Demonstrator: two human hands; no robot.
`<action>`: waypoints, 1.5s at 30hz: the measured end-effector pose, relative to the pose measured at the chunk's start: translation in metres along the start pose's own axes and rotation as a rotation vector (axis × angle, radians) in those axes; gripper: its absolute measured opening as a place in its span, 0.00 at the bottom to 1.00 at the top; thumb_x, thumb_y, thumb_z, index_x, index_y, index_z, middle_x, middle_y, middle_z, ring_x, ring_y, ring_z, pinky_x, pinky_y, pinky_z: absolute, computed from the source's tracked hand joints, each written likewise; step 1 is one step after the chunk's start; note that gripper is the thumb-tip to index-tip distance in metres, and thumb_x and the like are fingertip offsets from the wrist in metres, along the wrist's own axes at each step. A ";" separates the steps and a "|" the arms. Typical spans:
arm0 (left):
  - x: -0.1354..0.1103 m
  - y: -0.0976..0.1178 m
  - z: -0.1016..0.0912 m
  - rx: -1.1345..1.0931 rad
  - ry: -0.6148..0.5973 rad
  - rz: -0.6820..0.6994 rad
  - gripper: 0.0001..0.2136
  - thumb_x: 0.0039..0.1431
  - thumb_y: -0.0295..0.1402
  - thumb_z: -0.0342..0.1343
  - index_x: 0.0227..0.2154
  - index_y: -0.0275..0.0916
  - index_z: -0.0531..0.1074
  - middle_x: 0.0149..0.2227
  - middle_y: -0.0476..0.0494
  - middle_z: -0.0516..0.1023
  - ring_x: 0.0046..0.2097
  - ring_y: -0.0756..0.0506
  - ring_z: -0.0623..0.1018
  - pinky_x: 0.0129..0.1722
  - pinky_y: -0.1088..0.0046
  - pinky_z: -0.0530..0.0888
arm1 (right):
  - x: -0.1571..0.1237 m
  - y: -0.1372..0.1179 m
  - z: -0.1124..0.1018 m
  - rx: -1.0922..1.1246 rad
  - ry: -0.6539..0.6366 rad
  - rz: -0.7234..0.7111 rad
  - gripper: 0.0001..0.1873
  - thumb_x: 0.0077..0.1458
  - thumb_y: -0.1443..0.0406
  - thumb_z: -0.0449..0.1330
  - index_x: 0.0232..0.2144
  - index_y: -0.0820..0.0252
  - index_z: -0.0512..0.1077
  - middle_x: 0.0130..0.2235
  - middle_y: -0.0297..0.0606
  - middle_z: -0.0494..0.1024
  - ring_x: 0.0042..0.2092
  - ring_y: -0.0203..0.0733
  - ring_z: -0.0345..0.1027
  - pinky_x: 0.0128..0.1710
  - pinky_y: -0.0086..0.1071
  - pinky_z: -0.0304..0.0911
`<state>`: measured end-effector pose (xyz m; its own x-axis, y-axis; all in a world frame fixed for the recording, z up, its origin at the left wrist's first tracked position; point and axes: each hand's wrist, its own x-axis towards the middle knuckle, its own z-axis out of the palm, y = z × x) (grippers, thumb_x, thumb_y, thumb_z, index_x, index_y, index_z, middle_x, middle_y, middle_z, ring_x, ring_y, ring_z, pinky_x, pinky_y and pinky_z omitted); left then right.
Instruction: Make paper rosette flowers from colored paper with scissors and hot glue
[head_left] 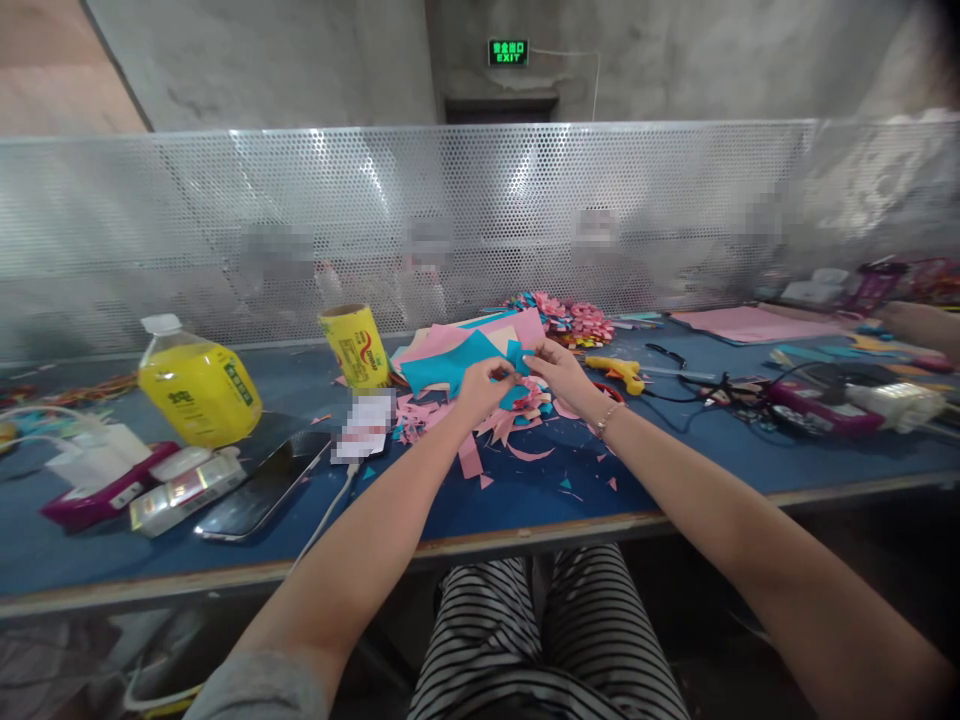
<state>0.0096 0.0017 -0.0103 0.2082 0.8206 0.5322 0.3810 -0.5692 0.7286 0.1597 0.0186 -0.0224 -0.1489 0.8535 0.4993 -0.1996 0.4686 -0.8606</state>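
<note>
In the head view my left hand [484,390] is closed, its thumb and fingertips pinched at the lower edge of a small piece of blue paper [515,354]. My right hand [559,374] grips the right side of that piece between thumb and fingers. Behind and left of the hands lies a larger sheet of blue paper [435,372], on top of pink paper [528,324] and cream sheets. Pink and blue paper scraps [420,418] are strewn beneath and around both hands, and a pink strip [470,456] lies nearer the front edge.
Left stand a yellow cardboard tube [355,346], a bottle of yellow liquid [198,385], a phone [262,488] and a cigarette box [186,492]. Right are a yellow glue gun [616,374], cables and a purple box [821,408]. A perforated metal screen [480,190] closes the table's back.
</note>
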 end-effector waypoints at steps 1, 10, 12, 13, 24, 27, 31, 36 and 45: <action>0.000 0.000 0.000 0.000 -0.001 -0.002 0.04 0.45 0.30 0.55 0.20 0.37 0.68 0.23 0.51 0.71 0.28 0.51 0.70 0.31 0.75 0.66 | 0.000 0.000 0.000 -0.004 -0.001 0.000 0.17 0.39 0.54 0.66 0.23 0.57 0.64 0.24 0.28 0.63 0.27 0.31 0.57 0.30 0.29 0.58; 0.000 0.003 -0.001 0.007 -0.004 0.010 0.03 0.45 0.29 0.54 0.20 0.37 0.69 0.23 0.51 0.72 0.28 0.51 0.70 0.31 0.75 0.67 | 0.001 0.002 -0.003 -0.020 -0.024 -0.006 0.16 0.40 0.54 0.65 0.24 0.56 0.64 0.24 0.28 0.63 0.27 0.32 0.57 0.29 0.29 0.57; 0.000 0.003 0.000 0.011 -0.008 0.015 0.03 0.45 0.29 0.54 0.20 0.37 0.69 0.23 0.51 0.72 0.28 0.51 0.70 0.31 0.75 0.67 | 0.001 0.003 -0.004 -0.033 -0.020 -0.006 0.16 0.41 0.53 0.65 0.24 0.56 0.65 0.24 0.28 0.63 0.28 0.32 0.58 0.30 0.29 0.57; 0.000 0.003 0.000 0.017 -0.010 0.014 0.03 0.45 0.29 0.54 0.20 0.37 0.69 0.23 0.51 0.72 0.27 0.51 0.70 0.30 0.75 0.66 | 0.002 0.004 -0.004 -0.041 -0.017 -0.004 0.17 0.41 0.53 0.65 0.24 0.56 0.65 0.24 0.28 0.63 0.28 0.32 0.58 0.30 0.29 0.57; 0.000 0.003 -0.002 0.017 0.033 -0.023 0.09 0.44 0.27 0.57 0.32 0.36 0.73 0.31 0.46 0.76 0.32 0.49 0.72 0.35 0.73 0.69 | 0.002 -0.007 -0.010 0.005 0.127 0.048 0.20 0.37 0.53 0.66 0.22 0.57 0.61 0.23 0.27 0.63 0.26 0.31 0.57 0.31 0.29 0.57; 0.002 -0.001 -0.003 0.021 0.056 -0.027 0.09 0.45 0.26 0.56 0.33 0.36 0.72 0.32 0.45 0.76 0.32 0.49 0.72 0.35 0.73 0.70 | 0.005 -0.006 -0.017 0.048 0.177 0.102 0.22 0.32 0.52 0.68 0.21 0.58 0.62 0.23 0.27 0.64 0.26 0.30 0.57 0.30 0.29 0.57; 0.006 -0.017 -0.007 0.146 0.103 -0.129 0.04 0.44 0.24 0.55 0.25 0.37 0.71 0.31 0.45 0.76 0.34 0.46 0.74 0.38 0.69 0.70 | 0.008 -0.005 -0.024 0.051 0.170 0.166 0.24 0.29 0.52 0.69 0.21 0.58 0.62 0.22 0.27 0.65 0.25 0.30 0.58 0.29 0.29 0.57; 0.005 -0.042 -0.014 0.413 0.044 -0.127 0.13 0.38 0.16 0.52 0.27 0.37 0.71 0.34 0.42 0.75 0.41 0.42 0.74 0.44 0.64 0.70 | 0.008 -0.004 -0.024 0.047 0.144 0.202 0.24 0.27 0.52 0.69 0.21 0.58 0.63 0.22 0.28 0.67 0.25 0.30 0.59 0.27 0.28 0.56; 0.003 -0.011 -0.006 0.214 0.069 -0.038 0.10 0.52 0.32 0.53 0.38 0.36 0.69 0.43 0.38 0.73 0.42 0.44 0.74 0.45 0.65 0.70 | 0.002 0.004 -0.017 -0.066 -0.003 0.207 0.21 0.34 0.53 0.68 0.22 0.60 0.65 0.22 0.28 0.67 0.25 0.31 0.61 0.27 0.29 0.59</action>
<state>0.0008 0.0105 -0.0146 0.1306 0.8315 0.5399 0.5715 -0.5081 0.6443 0.1754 0.0265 -0.0269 -0.1829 0.9327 0.3110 -0.1007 0.2969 -0.9496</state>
